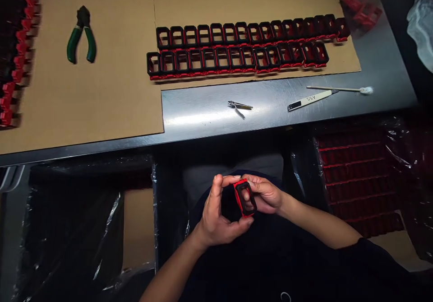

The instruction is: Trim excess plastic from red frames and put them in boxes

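Above my lap, below the table edge, both hands hold one red and black rectangular plastic frame [254, 206] with a hollow middle. My left hand [216, 220] grips it between the index finger at its top end and the thumb at its bottom end. From the other side my right hand [265, 194] pinches it, and a fingertip shows through the opening. Two rows of similar red and black frames [203, 60] stand on the cardboard [111, 99] in front of me.
Green-handled pliers [81, 38] lie on the cardboard. Nail clippers [239, 108], a white utility knife [311, 100] and a cotton swab [338, 89] lie on the metal table [199, 126]. More red parts [13, 94] line the left. A plastic-lined box [358, 175] holds rows of frames at right.
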Demonstrator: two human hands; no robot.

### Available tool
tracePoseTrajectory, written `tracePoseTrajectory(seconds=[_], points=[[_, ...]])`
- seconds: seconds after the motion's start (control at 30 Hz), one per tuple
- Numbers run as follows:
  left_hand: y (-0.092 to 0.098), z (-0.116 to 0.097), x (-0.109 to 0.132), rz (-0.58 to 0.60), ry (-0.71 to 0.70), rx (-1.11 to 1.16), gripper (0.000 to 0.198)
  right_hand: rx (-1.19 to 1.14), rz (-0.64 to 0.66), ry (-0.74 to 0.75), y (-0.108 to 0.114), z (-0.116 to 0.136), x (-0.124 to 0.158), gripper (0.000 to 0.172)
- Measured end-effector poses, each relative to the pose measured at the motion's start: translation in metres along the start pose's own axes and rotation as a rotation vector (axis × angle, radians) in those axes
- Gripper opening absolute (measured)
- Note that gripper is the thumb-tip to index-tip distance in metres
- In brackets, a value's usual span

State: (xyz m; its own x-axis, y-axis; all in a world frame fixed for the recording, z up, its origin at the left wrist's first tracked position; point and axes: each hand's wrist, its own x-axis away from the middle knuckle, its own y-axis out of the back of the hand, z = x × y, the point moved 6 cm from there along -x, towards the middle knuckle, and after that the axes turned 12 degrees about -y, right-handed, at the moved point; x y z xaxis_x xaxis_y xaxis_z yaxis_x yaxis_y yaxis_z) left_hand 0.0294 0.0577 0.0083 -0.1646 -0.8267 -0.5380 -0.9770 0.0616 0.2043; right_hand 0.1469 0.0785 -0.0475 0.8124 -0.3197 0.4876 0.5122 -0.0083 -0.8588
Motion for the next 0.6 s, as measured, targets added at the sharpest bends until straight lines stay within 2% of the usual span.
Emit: tracePoseTrajectory(seconds=[0.07,0.2,0.3,0.43,0.6], points=[[0.0,-0.002,-0.003,0.033,0.028,-0.039,0.102,-0.007,0.004,-0.001,0.002,0.0,-0.002,0.037],[0.006,-0.007,-0.014,0.162,0.083,-0.257,0.108,-0.005,-0.018,0.013,0.009,0.002,-0.002,0.039],[0.008,-0.015,-0.023,0.245,0.037,-0.352,0.108,0.032,-0.046,-0.003,0.013,0.002,-0.001,0.039],[0.008,-0.018,-0.029,0.282,-0.009,-0.311,0.109,0.101,-0.072,-0.015,0.015,0.004,0.0,0.04],[0.011,-0.009,-0.023,0.276,-0.003,-0.204,0.111,0.172,-0.106,0.043,0.012,0.011,0.003,0.04]])
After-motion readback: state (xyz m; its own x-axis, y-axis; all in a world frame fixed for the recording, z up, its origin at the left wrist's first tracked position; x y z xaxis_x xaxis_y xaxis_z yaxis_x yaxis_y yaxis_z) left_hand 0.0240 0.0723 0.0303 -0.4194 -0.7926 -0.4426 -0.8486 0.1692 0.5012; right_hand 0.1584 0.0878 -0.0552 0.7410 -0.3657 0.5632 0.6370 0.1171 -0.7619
